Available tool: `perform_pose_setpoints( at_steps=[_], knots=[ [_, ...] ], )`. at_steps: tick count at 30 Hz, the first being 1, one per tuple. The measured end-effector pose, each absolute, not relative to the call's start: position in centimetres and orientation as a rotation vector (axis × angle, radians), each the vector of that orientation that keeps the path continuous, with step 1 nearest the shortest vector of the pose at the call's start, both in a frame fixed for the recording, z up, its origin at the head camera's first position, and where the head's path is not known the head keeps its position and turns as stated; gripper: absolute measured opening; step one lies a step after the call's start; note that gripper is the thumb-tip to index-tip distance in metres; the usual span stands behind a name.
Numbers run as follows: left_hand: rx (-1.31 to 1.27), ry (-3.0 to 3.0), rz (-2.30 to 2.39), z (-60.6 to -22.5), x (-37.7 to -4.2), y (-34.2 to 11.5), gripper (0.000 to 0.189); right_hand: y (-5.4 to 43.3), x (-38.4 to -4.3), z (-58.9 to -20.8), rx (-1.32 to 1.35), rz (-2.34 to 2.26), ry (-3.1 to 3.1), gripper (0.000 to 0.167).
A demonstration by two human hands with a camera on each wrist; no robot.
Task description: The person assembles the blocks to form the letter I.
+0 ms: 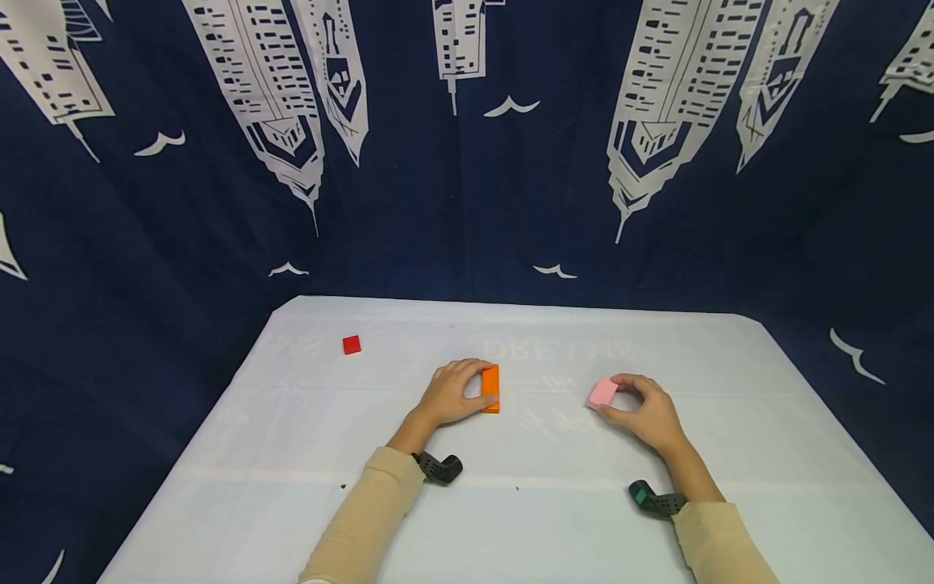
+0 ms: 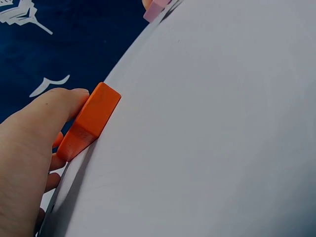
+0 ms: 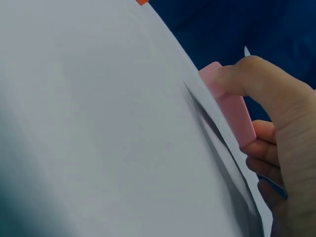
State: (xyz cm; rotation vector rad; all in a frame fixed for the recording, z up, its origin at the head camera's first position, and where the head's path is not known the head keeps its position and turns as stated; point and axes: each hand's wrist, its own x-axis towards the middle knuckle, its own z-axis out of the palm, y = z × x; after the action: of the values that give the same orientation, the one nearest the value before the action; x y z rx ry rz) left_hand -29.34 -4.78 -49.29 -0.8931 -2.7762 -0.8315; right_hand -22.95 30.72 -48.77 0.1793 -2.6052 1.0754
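Observation:
My left hand [image 1: 454, 392] grips an orange rectangular block [image 1: 490, 389] between thumb and fingers, near the middle of the white table. The left wrist view shows the same orange block [image 2: 97, 113] close up, its lower end at the table surface. To the right, my right hand [image 1: 648, 412] pinches a pink block [image 1: 602, 392] by its ends. In the right wrist view the thumb lies on the pink block [image 3: 234, 111] and the fingertips reach its far end. A small red block [image 1: 352, 345] rests on the table at the back left, apart from both hands.
The white table [image 1: 554, 519] has a far edge in front of a dark blue curtain [image 1: 467, 203] with white building prints. Black wrist devices [image 1: 438, 469] sit on both wrists. Small dark specks lie on the near part of the table.

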Motion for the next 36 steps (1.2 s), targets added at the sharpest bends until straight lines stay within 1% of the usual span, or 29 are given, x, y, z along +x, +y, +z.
perform_pose_setpoints(
  at_steps=[16, 36],
  knots=[
    [-0.877, -2.793, -0.854, -49.3, -29.3, -4.8, 0.06, 27.9, -22.9, -47.0, 0.273, 1.186, -2.575, 0.054],
    [-0.864, -2.805, -0.837, -49.2, -29.4, -4.8, 0.06, 25.3, -22.4, -46.3, 0.418, 1.253, -2.537, 0.055]
  ],
)
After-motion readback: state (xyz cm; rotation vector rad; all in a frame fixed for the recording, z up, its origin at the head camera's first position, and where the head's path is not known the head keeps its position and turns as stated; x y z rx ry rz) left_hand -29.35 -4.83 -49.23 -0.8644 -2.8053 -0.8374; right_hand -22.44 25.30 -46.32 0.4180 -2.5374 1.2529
